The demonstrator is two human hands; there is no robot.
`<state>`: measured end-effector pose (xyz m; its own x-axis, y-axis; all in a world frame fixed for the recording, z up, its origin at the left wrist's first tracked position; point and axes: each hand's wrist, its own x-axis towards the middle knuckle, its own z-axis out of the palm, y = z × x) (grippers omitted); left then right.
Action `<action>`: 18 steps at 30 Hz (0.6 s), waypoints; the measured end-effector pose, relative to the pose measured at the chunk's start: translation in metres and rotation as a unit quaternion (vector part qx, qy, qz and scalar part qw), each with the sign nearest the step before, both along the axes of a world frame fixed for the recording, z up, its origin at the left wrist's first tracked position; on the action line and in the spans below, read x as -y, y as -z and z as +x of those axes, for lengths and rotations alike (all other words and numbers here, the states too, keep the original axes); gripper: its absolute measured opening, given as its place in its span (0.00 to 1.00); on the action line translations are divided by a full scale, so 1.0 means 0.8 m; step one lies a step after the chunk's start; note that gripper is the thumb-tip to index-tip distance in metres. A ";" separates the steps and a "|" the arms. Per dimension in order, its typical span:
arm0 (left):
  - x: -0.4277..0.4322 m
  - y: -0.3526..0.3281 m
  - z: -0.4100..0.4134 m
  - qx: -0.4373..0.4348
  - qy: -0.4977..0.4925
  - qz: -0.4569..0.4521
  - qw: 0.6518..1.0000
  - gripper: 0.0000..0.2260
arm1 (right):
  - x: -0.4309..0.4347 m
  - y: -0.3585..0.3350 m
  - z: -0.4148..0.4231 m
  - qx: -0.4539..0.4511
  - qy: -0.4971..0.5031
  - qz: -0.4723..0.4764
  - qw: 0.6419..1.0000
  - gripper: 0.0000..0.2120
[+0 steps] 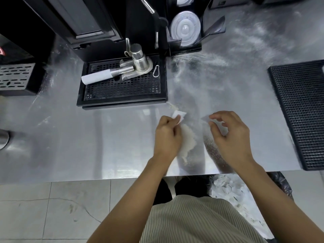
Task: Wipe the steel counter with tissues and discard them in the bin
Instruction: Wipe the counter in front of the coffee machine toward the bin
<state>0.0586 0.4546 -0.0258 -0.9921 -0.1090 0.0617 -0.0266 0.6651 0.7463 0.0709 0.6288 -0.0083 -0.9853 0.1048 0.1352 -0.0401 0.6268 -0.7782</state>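
Note:
The steel counter fills the middle of the view. My left hand pinches a small white tissue against the counter. A streak of pale powder lies just right of that hand. My right hand hovers a little to the right, its fingers curled round a second pale, blurred piece of tissue. Dark grains are spread on the steel under that wrist. Below the counter's front edge, a bin lined with a black bag holds several crumpled white tissues.
A black drip tray with a steel tamper and a white-handled tool sits behind my hands, under a black machine. A black mesh mat lies at the right. A second grille stands at the left, and a lid holder at the back.

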 end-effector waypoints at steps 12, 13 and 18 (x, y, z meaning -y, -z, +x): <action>0.004 0.008 -0.028 -0.010 -0.056 -0.058 0.997 0.16 | -0.013 0.005 0.003 -0.008 0.025 0.002 1.000 0.08; -0.006 0.009 -0.031 -0.013 -0.022 -0.046 0.999 0.16 | -0.012 0.005 0.005 -0.006 0.025 -0.001 1.000 0.08; -0.013 -0.001 -0.030 0.000 0.115 -0.002 0.993 0.13 | -0.009 0.005 0.009 -0.009 0.024 -0.004 1.000 0.08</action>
